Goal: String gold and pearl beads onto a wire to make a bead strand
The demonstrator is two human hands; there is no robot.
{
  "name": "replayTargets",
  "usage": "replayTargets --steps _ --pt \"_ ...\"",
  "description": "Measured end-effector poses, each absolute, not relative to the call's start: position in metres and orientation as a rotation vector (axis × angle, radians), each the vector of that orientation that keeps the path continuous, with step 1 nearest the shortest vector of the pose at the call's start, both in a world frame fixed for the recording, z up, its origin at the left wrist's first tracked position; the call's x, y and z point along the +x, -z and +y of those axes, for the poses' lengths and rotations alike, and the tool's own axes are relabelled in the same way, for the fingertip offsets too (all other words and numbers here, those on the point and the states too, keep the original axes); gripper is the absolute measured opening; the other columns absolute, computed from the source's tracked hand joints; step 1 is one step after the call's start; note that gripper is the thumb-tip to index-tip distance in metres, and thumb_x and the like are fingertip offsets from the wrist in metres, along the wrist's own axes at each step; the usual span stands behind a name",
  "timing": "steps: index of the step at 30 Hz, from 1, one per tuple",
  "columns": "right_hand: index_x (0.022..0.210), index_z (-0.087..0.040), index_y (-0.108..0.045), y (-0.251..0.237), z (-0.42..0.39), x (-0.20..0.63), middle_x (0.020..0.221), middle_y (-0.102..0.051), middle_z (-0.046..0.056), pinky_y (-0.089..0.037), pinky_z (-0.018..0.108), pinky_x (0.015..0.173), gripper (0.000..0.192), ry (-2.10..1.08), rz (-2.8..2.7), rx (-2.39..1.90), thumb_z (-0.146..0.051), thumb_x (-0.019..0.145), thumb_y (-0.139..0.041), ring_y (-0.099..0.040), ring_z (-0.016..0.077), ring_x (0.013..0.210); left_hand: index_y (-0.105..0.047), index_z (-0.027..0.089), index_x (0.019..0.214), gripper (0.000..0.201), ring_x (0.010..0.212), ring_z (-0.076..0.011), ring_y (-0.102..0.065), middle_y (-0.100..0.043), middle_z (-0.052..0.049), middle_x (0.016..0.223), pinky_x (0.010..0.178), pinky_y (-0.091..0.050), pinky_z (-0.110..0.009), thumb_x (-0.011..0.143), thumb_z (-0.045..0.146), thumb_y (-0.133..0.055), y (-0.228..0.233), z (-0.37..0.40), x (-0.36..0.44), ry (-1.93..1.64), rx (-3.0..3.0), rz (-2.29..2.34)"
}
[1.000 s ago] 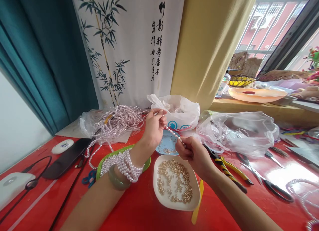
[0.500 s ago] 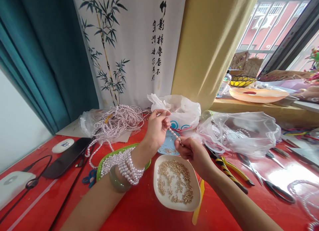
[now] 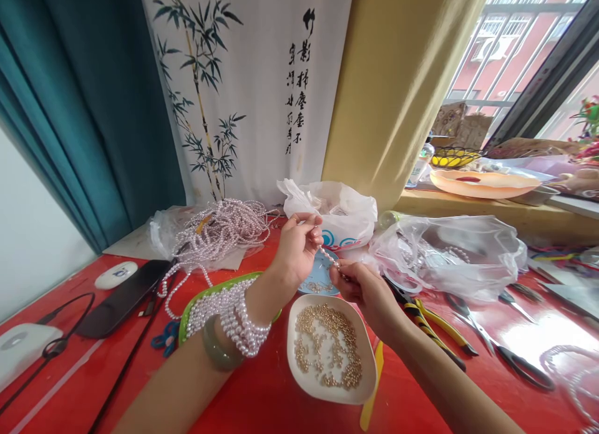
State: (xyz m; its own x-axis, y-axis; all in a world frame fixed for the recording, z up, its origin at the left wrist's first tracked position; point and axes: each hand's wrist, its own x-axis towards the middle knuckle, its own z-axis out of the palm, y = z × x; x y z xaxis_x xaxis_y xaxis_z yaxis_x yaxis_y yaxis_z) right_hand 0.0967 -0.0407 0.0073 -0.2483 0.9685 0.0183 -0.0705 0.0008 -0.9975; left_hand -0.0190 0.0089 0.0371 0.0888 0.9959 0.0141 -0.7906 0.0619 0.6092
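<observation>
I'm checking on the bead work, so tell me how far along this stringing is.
Done: many pearl strands are heaped on the red table, and more are wound round the left wrist. In hand: the left hand and right hand pinch a short pearl strand between them. Left: the white dish holds many loose gold beads.

Short pearl strand slants taut above the blue dish

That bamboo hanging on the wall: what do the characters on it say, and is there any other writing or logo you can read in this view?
Bamboo scroll: two columns of black brush calligraphy; top character reads "竹", the rest too cursive to read.
White plastic bag: blue ring logo, no readable words.
White oval device: blue mark, too small to read.
</observation>
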Motion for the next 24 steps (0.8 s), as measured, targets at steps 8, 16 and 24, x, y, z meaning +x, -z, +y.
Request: replayTargets --steps 8,16,24 --pt "0.053 -0.017 -0.047 -0.007 -0.040 0.097 0.044 -0.026 -0.006 -0.018 0.024 0.044 0.016 -1.435 -1.389 -0.943 -0.015 0.065 -0.036 -0.021 0.0078 0.043 -0.041 0.013 0.064 0.018 0.041 -0.0012 -0.038 -0.049 0.001 0.059 0.038 -0.027 -0.011 0.074 -0.001 -0.043 -0.042 -0.002 -0.016 -1.344 0.531 0.490" --pt "0.053 -0.017 -0.045 -0.009 -0.042 0.096 0.045 -0.022 -0.007 -0.014 0.024 0.042 0.020 -1.464 -1.398 -0.923 -0.020 0.071 -0.037 -0.016 0.0072 0.042 -0.042 0.013 0.063 0.018 0.039 -0.0007 -0.037 -0.049 0.000 0.060 0.038 -0.028 -0.011 0.074 -0.001 -0.042 -0.043 -0.003 -0.017 -1.339 0.510 0.480" --pt "0.058 -0.015 -0.052 -0.008 -0.040 0.096 0.043 -0.023 -0.008 -0.012 0.024 0.042 0.016 -1.505 -1.299 -0.890 -0.018 0.067 -0.039 -0.016 0.0065 0.042 -0.042 0.013 0.064 0.019 0.039 -0.0002 -0.037 -0.049 0.000 0.060 0.038 -0.029 -0.011 0.075 -0.001 -0.042 -0.040 -0.003 -0.014 -1.330 0.516 0.487"
